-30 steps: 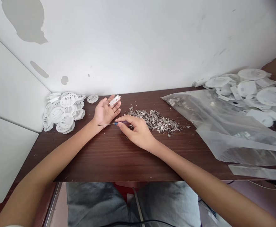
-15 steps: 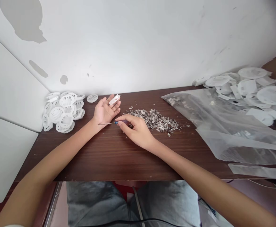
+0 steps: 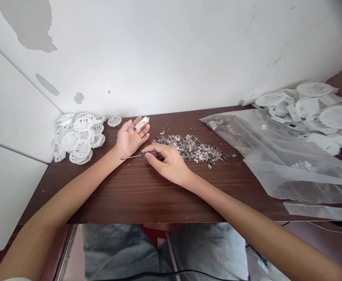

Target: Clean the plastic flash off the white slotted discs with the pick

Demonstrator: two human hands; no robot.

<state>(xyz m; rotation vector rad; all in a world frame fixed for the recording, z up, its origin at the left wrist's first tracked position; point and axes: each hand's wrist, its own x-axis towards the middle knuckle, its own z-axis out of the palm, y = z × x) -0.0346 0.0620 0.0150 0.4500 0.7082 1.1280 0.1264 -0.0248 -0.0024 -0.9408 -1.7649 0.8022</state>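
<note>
My left hand (image 3: 131, 136) lies palm up on the brown table (image 3: 135, 195), fingers spread, with a small white plastic piece (image 3: 142, 123) resting across its fingertips. My right hand (image 3: 167, 162) lies just to its right, pinching a thin metal tool with a blue handle (image 3: 135, 155) whose tip points left toward my left wrist. A heap of small grey metal bits (image 3: 192, 148) lies right behind my right hand.
A pile of white slotted plastic discs (image 3: 77, 138) sits at the back left by the wall. Clear plastic bags (image 3: 290, 156) spread over the right side, with several white round and flat parts (image 3: 314, 105) behind them. A side panel (image 3: 9, 128) stands at the left.
My right hand has shifted slightly, tilting the tool's tip a little lower toward my left wrist. My left hand stays put.
</note>
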